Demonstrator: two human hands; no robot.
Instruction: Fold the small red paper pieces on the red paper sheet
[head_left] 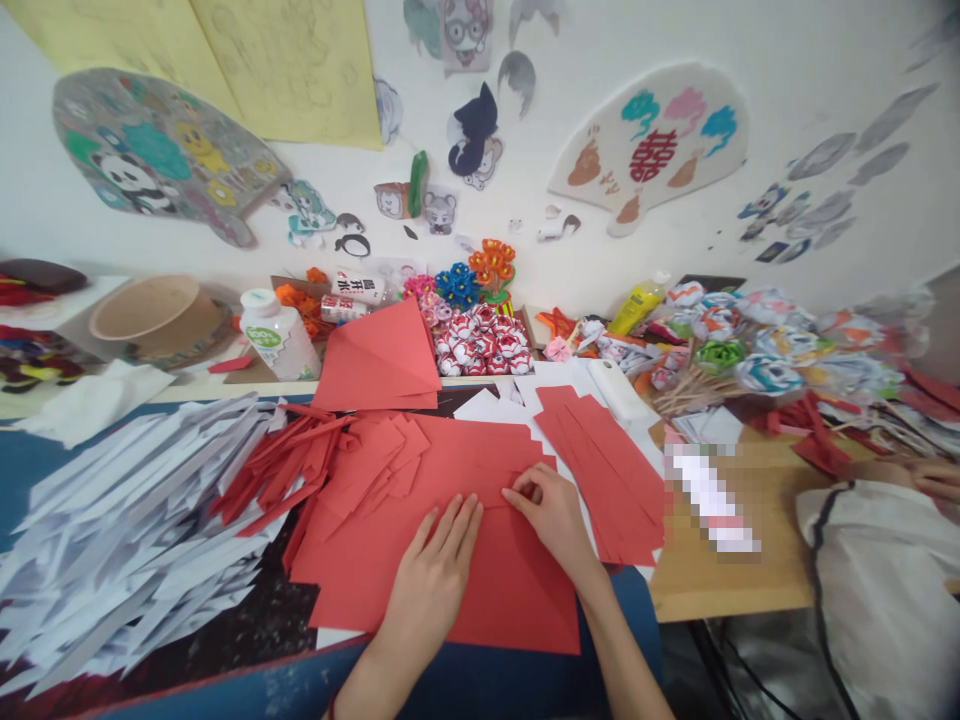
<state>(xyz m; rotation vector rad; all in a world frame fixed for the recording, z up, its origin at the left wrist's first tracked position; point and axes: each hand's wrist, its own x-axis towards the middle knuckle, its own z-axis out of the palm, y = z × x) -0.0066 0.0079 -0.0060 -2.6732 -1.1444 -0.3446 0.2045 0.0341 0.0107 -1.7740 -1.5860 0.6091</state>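
Observation:
My left hand [435,570] lies flat, fingers stretched forward, on red paper sheets [517,595] stacked in front of me. Just right of it, my right hand [553,515] has thumb and index finger pinched together at the edge of a piece of red paper [491,488] lying on the stack. Smaller cut red paper pieces [367,465] rest on the stack's left part. Folded red paper strips [289,460] lie farther left, next to a big heap of folded white paper strips [135,530]. Long red paper rectangles [600,470] are fanned out on the right.
A white bottle [277,335], red-and-white paper flowers [484,340] and a yellow bottle [637,305] stand along the back. More paper flowers [772,365] are piled at the right. Beside the wooden table [720,590], another person's light-coloured clothing [885,590] shows.

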